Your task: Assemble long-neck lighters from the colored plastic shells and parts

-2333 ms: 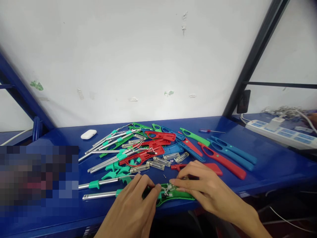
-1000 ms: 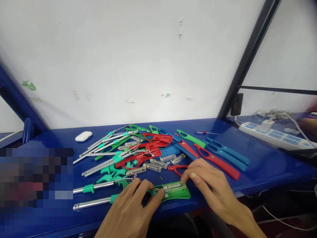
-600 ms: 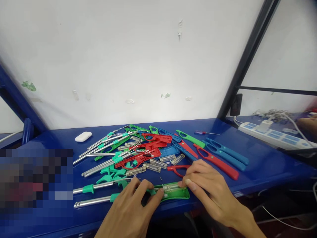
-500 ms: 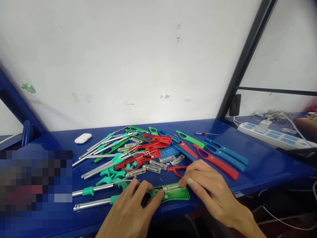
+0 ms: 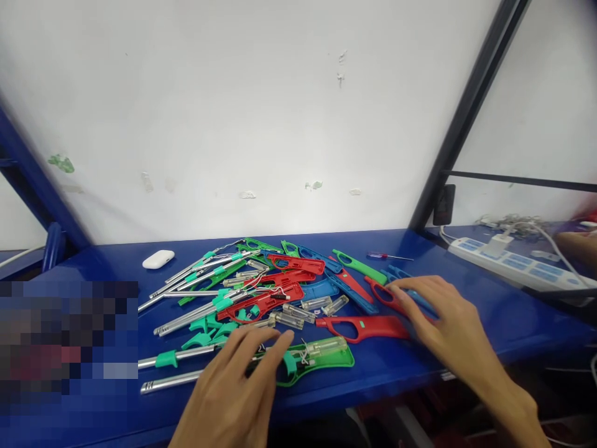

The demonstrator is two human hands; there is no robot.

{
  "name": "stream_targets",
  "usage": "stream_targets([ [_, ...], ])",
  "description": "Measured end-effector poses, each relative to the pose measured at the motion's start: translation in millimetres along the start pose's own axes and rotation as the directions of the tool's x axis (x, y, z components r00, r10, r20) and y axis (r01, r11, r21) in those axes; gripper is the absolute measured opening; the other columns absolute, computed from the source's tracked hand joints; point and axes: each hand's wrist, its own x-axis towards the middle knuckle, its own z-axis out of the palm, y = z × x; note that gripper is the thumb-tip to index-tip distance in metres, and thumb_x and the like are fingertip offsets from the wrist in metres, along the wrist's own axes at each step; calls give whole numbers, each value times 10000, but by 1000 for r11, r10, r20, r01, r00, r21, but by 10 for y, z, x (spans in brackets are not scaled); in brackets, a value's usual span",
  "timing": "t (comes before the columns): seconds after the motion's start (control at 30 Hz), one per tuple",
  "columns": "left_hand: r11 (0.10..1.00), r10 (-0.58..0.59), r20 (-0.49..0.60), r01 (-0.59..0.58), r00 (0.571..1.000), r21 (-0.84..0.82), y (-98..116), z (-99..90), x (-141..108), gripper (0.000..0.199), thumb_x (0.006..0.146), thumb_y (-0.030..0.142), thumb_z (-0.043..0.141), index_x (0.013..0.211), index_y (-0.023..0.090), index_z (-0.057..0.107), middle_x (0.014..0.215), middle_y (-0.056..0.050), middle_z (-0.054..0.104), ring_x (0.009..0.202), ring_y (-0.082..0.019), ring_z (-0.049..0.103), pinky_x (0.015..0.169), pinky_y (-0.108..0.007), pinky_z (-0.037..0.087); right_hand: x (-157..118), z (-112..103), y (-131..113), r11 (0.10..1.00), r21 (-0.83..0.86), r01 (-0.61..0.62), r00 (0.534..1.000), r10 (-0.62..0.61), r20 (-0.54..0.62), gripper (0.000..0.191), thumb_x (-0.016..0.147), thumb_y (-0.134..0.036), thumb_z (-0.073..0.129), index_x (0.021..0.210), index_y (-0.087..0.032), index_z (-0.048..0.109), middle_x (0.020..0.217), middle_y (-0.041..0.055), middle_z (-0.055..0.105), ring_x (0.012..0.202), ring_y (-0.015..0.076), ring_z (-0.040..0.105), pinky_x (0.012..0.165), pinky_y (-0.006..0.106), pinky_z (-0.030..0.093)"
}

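Near the front edge lies an open green lighter shell (image 5: pixel 342 358), with a clear fuel tank (image 5: pixel 329 346), white wires and a teal trigger (image 5: pixel 290 363) inside. My left hand (image 5: pixel 233 379) rests over its left part and the metal tube, fingers apart; whether it touches them is hidden. My right hand (image 5: pixel 438 311) reaches over the red handle shell (image 5: pixel 387 294) at the right, fingers slightly bent and spread, nothing visibly gripped. Another red handle shell (image 5: pixel 380 326) lies between my hands, behind the green one.
Metal tubes (image 5: pixel 186 311), coloured shells and clear tanks (image 5: pixel 298 312) are heaped behind my left hand. A white case (image 5: pixel 158 259), a screwdriver (image 5: pixel 389 256) and a power strip (image 5: pixel 513 258) lie farther back. Blue handles sit partly behind my right hand.
My right hand has left the clear tank and moved right and back to the red handle. My left hand has drawn back slightly from the green shell, its fingers spread wider.
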Motion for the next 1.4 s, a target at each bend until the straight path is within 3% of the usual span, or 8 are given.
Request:
stream_targets([
  [0.13,997,-59,-114,53,992,-58,-192,-156,57,343,1045,47,488,1309,202,642,1205,-68,645,1149,-165,617,982,-251,506,-14,-101,174,998,-34,-54,998,55,40,240,1063,-423,553,1031,-281,745,1010,55,795,985,310,700,886,486,512],
  [0.4,986,-76,-243,108,967,124,-574,-242,11,254,1045,77,524,1211,202,670,1080,-45,654,991,-184,617,929,-320,492,-88,-263,583,984,-143,-104,972,131,197,377,1017,-587,520,1057,-306,768,1115,60,804,1082,357,698,948,550,535],
  [0.63,992,-46,-220,70,974,103,-565,-211,1,261,1025,79,537,1190,220,683,1073,-49,671,969,-198,625,892,-340,512,224,-30,615,975,-220,-35,928,113,355,459,1052,-506,479,1252,-197,754,1250,143,780,1157,360,712,1022,535,550],
  [0.73,993,-71,-232,91,970,77,-571,-220,-9,272,1017,93,548,1193,241,693,1063,-43,693,962,-204,645,877,-344,533,573,191,593,976,-215,25,863,88,498,445,1056,-500,546,1253,-159,752,1290,180,751,1189,354,699,1036,513,549],
  [0.9,994,-94,-229,106,969,39,-553,-230,4,275,1002,85,556,1159,255,704,1050,-34,710,958,-206,661,873,-342,543,1107,521,651,976,-213,36,675,133,725,308,1046,-392,672,1288,-203,676,1320,99,689,1094,236,706,942,455,607],
  [1.13,993,-118,-201,118,973,-8,-528,-208,-8,316,1008,42,550,1205,248,686,1073,-30,673,971,-202,618,869,-338,509,1442,682,739,986,-154,-59,516,162,841,319,1045,-376,675,1313,-203,667,1346,96,676,1108,250,703,935,454,614],
  [1.23,994,-104,-190,104,976,-11,-519,-213,-14,307,1012,26,543,1203,230,670,1080,-35,662,978,-196,604,865,-327,503,1490,672,749,983,-153,-106,544,186,818,324,1043,-374,678,1315,-199,664,1339,97,678,1103,248,705,930,454,616],
  [1.4,995,-102,-187,101,977,-14,-506,-225,-28,304,1015,9,531,1195,216,662,1082,-41,659,986,-190,602,871,-321,500,1549,508,716,972,-135,-193,729,234,643,320,1054,-398,659,1287,-179,660,1219,82,710,980,211,722,849,410,625],
])
